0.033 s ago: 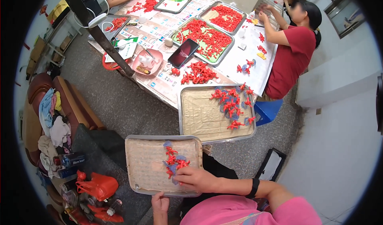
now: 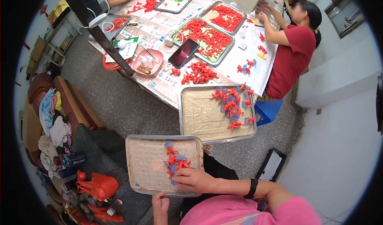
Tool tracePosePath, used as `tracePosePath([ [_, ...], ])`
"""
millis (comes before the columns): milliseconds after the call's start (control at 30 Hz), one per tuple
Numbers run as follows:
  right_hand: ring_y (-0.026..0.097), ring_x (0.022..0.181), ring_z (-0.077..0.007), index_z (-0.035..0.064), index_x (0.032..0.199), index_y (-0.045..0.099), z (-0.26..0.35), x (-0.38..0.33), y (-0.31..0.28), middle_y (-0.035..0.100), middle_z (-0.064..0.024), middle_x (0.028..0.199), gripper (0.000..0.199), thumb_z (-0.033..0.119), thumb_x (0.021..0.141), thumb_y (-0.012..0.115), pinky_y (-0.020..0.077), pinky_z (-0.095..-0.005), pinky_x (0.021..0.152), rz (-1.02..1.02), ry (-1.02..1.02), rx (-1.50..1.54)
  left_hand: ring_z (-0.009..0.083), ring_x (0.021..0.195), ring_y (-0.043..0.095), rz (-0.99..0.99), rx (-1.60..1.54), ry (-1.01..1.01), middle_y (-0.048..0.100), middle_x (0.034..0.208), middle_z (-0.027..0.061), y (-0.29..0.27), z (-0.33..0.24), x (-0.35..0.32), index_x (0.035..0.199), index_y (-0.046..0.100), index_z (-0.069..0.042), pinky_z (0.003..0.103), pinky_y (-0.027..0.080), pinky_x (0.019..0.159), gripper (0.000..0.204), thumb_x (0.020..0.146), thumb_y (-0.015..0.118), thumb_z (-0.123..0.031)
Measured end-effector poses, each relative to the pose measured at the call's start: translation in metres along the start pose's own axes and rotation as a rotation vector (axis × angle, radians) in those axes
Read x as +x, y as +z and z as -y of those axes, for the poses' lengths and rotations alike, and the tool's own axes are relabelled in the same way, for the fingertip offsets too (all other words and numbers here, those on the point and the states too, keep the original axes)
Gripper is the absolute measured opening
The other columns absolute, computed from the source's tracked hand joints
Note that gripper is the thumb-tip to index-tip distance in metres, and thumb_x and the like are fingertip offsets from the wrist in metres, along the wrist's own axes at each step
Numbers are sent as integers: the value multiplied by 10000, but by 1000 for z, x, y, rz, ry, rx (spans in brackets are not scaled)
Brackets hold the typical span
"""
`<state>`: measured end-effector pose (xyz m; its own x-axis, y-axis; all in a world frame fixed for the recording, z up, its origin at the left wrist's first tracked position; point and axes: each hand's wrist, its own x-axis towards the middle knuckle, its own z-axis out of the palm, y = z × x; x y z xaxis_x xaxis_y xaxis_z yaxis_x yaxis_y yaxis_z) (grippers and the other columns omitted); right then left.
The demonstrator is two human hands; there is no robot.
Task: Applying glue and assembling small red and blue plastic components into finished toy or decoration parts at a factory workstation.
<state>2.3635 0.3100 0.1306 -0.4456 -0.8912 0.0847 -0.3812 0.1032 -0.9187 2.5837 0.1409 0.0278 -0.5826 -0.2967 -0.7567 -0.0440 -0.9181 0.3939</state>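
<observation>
A shallow metal tray [image 2: 145,161] with a brown lining is tilted low in front of me. My left hand [image 2: 160,203] grips its near rim, fingers closed around the edge. On the lining, toward the right side, lie several small red plastic figures [image 2: 172,160] with translucent blue round pieces [image 2: 181,158] among them. My right hand [image 2: 195,180] reaches over the tray from the right, its fingertips pressed together at the near end of these pieces. Whatever is between those fingertips is mostly hidden by the hand.
Beyond, a second lined tray [image 2: 201,113] overhangs the table corner, with more red and blue pieces. The table holds a red pile [image 2: 199,72], a phone [image 2: 183,53], a pink dish [image 2: 156,58] and trays of red parts [image 2: 207,37]. A person in red [image 2: 293,45] sits right; a post [image 2: 97,33] stands left.
</observation>
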Motion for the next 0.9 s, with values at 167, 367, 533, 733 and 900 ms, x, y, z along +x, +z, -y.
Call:
tracePosePath([
  [167,571,1069,-291,59,1222,519,-6,4,10,533,-114,1223,387,171,863,607,523,-369,820,6,-33,-95,300,1213,491,32,7,-10,517,1311,133,12,-2,-3,1333,429,-21,464,371,1053,657,688,539,41],
  [367,642,890,-286,83,1126,604,6,18,-57,633,-114,1063,332,124,801,661,548,-353,734,-318,-16,-203,326,1227,478,-1,-17,-7,502,1325,140,9,-5,-4,1354,406,-34,494,370,1052,692,680,521,70],
  [533,559,1023,-351,48,1157,580,-98,41,-152,542,-177,1176,405,118,771,685,470,-426,872,-733,332,-826,331,1243,461,18,-29,30,489,1340,134,12,-5,-5,1364,394,-46,502,365,1053,715,672,522,84],
  [733,587,951,-330,96,1159,604,-167,54,-193,569,-140,1124,410,113,759,690,477,-406,843,-578,736,-799,326,1244,458,2,-30,29,494,1334,123,14,-5,-8,1358,408,-61,501,361,1050,714,670,523,92],
  [900,617,863,-293,70,1001,689,-176,46,-197,636,-105,984,232,81,769,680,492,-370,773,-696,513,-555,318,1231,470,-11,-46,43,507,1322,117,10,-3,-10,1345,431,-75,489,362,1047,700,672,524,94],
])
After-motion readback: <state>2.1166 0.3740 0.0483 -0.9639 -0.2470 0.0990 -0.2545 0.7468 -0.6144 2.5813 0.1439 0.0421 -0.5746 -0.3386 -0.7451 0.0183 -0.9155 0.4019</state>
